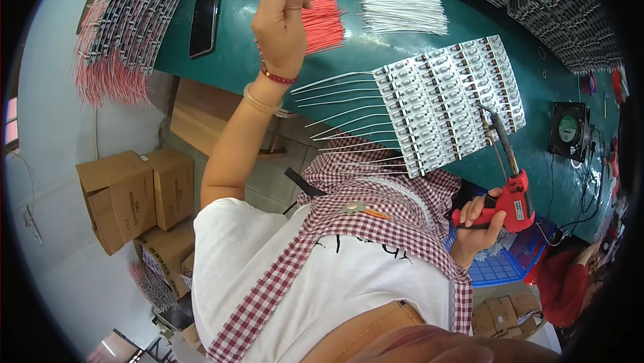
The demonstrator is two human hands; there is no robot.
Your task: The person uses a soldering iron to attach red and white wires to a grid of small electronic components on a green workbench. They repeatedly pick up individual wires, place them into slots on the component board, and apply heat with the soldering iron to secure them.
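Observation:
My right hand [479,219] is wrapped round the grip of a red soldering gun [516,202]. Its long dark barrel and thin wire feed reach up to the panel of small white circuit boards [446,105], the tip at or just over the right part. White wires [352,101] stick out from the panel's left edge. Above a bundle of red wires [323,21], my left hand [280,24] is raised with fingers pinched. Something red shows at its fingertips; I cannot make out whether it is held or worn. A bundle of white wires [402,4] lies right of the red one.
A phone [204,24] lies on the green table [235,71]. Stacked wired boards [131,21] fill the left end, more panels [570,21] the far right. A black round-faced device [569,128] stands at right, above a blue basket [500,266]. Cardboard boxes [134,192] stand left; another person's red sleeve [562,286] shows lower right.

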